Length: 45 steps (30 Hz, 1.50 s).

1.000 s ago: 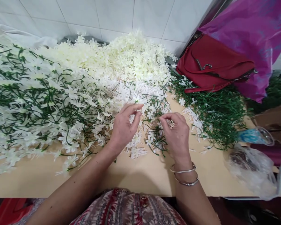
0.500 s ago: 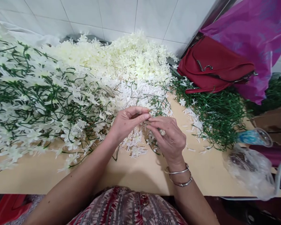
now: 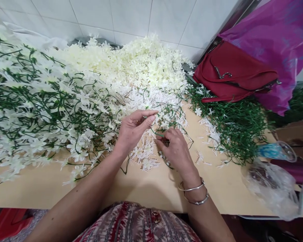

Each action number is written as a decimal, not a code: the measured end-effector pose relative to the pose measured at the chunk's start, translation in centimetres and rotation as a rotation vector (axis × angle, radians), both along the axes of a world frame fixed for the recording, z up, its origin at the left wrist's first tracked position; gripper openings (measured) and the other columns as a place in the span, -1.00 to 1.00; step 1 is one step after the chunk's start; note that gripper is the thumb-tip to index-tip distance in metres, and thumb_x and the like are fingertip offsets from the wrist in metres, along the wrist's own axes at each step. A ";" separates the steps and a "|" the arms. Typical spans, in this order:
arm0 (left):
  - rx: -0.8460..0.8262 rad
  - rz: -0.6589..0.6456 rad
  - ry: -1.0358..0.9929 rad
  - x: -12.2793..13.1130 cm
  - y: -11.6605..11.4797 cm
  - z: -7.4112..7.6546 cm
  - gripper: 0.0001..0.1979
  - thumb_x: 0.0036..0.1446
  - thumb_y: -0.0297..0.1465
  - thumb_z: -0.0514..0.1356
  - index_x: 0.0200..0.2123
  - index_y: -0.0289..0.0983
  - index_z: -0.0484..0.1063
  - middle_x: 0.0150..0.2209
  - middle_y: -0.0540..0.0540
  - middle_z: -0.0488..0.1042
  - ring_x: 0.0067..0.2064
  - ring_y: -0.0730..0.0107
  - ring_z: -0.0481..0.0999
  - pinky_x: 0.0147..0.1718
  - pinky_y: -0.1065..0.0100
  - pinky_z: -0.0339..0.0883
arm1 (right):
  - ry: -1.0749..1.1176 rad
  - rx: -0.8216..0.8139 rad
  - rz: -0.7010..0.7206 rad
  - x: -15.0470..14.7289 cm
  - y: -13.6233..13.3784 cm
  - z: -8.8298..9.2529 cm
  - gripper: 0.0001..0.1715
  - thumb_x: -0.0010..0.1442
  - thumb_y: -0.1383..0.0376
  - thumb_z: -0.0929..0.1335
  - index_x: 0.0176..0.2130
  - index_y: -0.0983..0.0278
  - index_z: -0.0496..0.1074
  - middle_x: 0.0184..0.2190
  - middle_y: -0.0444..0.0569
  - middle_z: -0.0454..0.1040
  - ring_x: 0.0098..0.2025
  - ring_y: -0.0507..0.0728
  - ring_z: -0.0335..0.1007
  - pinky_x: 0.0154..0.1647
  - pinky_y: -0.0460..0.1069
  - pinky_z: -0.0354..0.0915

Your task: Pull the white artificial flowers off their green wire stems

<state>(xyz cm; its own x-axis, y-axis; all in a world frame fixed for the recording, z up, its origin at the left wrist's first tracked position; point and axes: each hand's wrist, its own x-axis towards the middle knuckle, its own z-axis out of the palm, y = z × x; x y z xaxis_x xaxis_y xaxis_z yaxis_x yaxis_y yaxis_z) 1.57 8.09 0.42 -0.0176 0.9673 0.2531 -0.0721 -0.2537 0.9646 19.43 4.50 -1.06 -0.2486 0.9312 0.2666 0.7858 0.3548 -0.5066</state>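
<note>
My left hand (image 3: 135, 129) pinches a thin green stem (image 3: 153, 132) between thumb and fingertips. The stem runs down to my right hand (image 3: 175, 146), whose thumb and fingers are closed on its other part. Just beyond the hands lie loose white stamen pieces (image 3: 146, 95) and green stems with white flowers. More white stamens (image 3: 145, 153) are on the table between my forearms. To the left is a large heap of white flowers on green stems (image 3: 53, 101); behind is a pile of cream blossoms (image 3: 146, 60).
A red bag (image 3: 237, 70) rests on green stems (image 3: 239, 127) at the right, beside a purple plastic bag (image 3: 275, 43). Nearer are a blue patterned cup (image 3: 274, 150) and a clear plastic bag (image 3: 272, 188). The beige table (image 3: 138, 188) meets a tiled wall.
My hands have moved apart, the right one down and to the left, and a green stem now shows between them. The view has shifted slightly.
</note>
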 end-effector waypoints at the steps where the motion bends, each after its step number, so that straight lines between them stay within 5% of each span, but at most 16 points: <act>1: 0.014 -0.003 0.031 0.0 0.0 -0.1 -0.84 0.23 -0.37 0.37 -0.12 -0.12 0.69 -0.13 -0.06 0.69 -0.20 0.36 0.60 -0.23 0.33 0.50 | 0.039 -0.014 -0.009 0.1 0.0 0.0 -0.91 0.24 0.37 0.46 -0.32 0.21 0.50 -0.36 -0.04 0.48 -0.22 0.22 0.38 -0.07 0.16 0.29; 8: 0.089 -0.075 0.180 0.5 -0.3 -0.8 -0.92 0.23 -0.37 0.37 -0.21 -0.17 0.68 -0.22 -0.07 0.69 -0.18 0.32 0.63 -0.11 0.28 0.49 | 0.668 -0.090 -0.263 0.9 0.3 0.4 -0.91 0.27 0.26 0.44 -0.20 0.21 0.54 -0.31 -0.10 0.56 -0.28 0.10 0.44 -0.19 0.03 0.37; 15: 0.083 -0.102 0.220 1.1 -0.8 -0.7 -0.94 0.23 -0.37 0.35 -0.24 -0.19 0.66 -0.32 -0.05 0.66 -0.29 0.36 0.60 -0.23 0.32 0.46 | 1.073 -0.087 -0.185 0.4 0.2 0.8 -0.89 0.26 0.20 0.48 -0.21 0.16 0.54 -0.20 -0.05 0.65 -0.18 0.12 0.56 -0.03 0.08 0.49; 23: 0.059 -0.106 0.200 1.4 -1.0 -0.8 -0.88 0.25 -0.34 0.32 -0.18 -0.19 0.66 -0.29 -0.07 0.64 -0.29 0.36 0.55 -0.26 0.33 0.43 | 1.091 -0.094 -0.237 0.0 0.2 0.9 -0.82 0.21 0.14 0.49 -0.23 0.16 0.50 -0.34 -0.12 0.53 -0.29 0.09 0.47 -0.14 0.03 0.47; 38: -0.047 -0.126 0.113 1.4 -1.1 -0.5 -0.84 0.25 -0.25 0.34 -0.30 -0.21 0.61 -0.36 -0.03 0.57 -0.39 0.43 0.43 -0.38 0.38 0.36 | 1.069 -0.112 -0.111 -0.7 -0.2 0.7 -0.87 0.25 0.22 0.48 -0.24 0.15 0.45 -0.14 -0.05 0.61 -0.15 0.13 0.59 0.00 0.12 0.56; 45: -0.029 0.038 0.113 0.3 -0.2 -0.4 -0.84 0.30 -0.27 0.28 -0.17 -0.20 0.62 -0.32 -0.03 0.57 -0.41 0.46 0.42 -0.37 0.38 0.36 | 0.933 -0.082 -0.165 -0.6 0.0 0.5 -0.92 0.25 0.30 0.46 -0.25 0.19 0.47 -0.19 -0.04 0.60 -0.16 0.13 0.54 -0.06 0.07 0.47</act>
<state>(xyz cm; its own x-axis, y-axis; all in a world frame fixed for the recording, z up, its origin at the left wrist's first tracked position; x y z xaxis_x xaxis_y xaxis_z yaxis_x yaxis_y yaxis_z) 1.83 7.86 0.01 -0.0271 0.9734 0.2277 0.0464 -0.2263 0.9730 18.79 4.49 -0.57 0.1676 0.9602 0.2234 0.0884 0.2111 -0.9735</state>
